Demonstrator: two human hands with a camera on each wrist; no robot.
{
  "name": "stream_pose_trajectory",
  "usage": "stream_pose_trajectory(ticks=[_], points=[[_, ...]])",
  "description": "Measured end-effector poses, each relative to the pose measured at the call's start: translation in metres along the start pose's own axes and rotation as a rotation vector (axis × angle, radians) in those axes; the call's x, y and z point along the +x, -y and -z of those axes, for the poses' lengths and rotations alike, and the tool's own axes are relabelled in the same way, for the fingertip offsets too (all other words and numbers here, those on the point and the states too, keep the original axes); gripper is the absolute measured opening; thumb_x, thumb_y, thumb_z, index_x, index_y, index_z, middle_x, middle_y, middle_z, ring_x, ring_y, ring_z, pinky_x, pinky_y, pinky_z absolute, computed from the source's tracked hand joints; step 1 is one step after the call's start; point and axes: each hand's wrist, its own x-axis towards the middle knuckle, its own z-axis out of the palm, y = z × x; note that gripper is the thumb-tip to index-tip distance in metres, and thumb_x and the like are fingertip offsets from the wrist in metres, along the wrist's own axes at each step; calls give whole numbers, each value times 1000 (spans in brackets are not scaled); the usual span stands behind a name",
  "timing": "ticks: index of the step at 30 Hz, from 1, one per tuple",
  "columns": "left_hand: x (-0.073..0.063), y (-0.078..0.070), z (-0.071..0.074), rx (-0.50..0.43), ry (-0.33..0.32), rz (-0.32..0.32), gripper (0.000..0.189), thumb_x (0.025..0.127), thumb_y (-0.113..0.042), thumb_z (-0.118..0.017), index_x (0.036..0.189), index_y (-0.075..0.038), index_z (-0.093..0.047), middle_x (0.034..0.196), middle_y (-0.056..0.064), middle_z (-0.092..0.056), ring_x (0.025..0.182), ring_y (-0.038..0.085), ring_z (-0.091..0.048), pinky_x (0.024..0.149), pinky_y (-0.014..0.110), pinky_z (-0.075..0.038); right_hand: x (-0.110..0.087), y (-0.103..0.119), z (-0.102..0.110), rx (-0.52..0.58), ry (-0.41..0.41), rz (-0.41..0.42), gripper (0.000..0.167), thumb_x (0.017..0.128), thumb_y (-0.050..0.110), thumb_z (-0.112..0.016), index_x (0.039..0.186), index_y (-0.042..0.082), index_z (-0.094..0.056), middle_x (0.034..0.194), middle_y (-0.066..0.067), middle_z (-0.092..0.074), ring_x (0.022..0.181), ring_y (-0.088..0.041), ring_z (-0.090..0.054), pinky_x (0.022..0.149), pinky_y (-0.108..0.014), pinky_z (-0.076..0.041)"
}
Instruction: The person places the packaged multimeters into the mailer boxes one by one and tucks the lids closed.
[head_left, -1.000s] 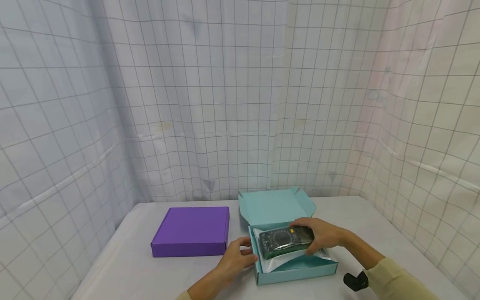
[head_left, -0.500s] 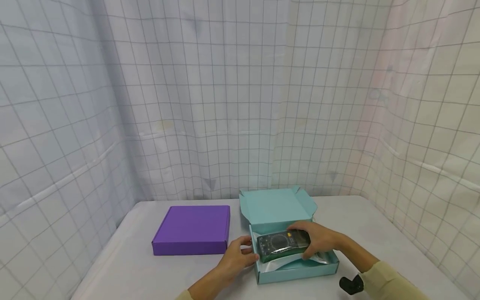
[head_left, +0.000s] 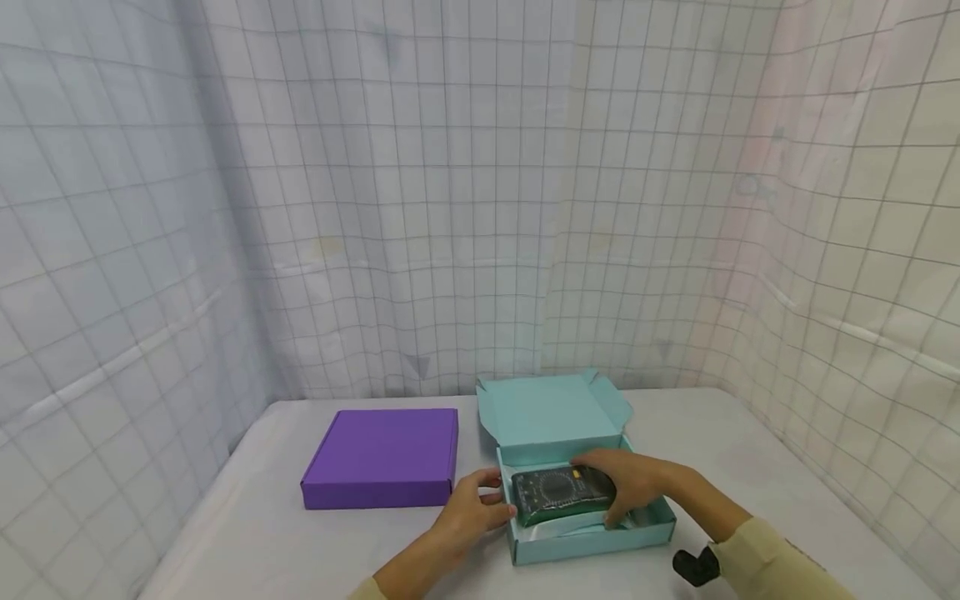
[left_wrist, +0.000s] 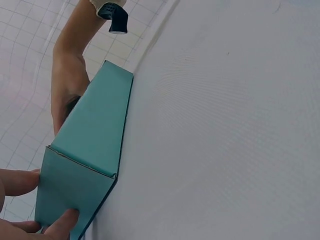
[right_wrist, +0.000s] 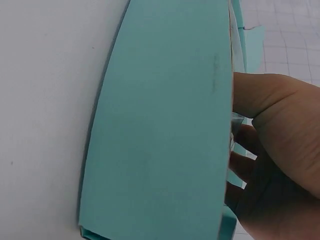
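Head view: moderate, diffuse light, cool blue cast on the left of the gridded curtain (head_left: 420,167), warmer pink-yellow on the right; source direction can't be told. Soft shade on the counter (head_left: 247,542) between the left hand (head_left: 468,508) and the turquoise box (head_left: 592,547). Small highlights on the multimeter (head_left: 558,489), dial markings too soft to read. Wide-angle bend on the grid lines, left-side lines smeared. Left wrist: dim, grey, fine ripple pattern across the white surface. Right wrist: also dim, low contrast, box face soft, right hand (right_wrist: 282,140) falling dark along its underside.
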Motion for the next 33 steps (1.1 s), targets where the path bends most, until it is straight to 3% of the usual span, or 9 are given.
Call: stream_pose_trajectory(ticks=[8,17,33], points=[[1,-2,1,32,-9,23,64,86,4,-81,142,10,-50,127,16,-55,117,33,-59,88,42,-58,-4,1,3,40,-9,-13,99,76,34,-94,155,5,-42,157,-17,-41,142,-44,-39,111,-63,-36],[1,-11,5,56,-55,56,75,83,1,-84,146,11,-45,136,22,-52,123,41,-55,91,45,-57,-7,0,13,101,-59,-20,93,77,36,-93,154,10,-47,156,-14,-43,143,-45,-38,110,-69,-34],[10,-32,22,10,-99,-51,78,85,1,-82,148,14,-38,140,29,-45,130,48,-48,95,46,-56,-15,1,37,105,-159,85,84,84,31,-88,152,0,-48,152,-19,-49,138,-48,-44,103,-68,-42]])
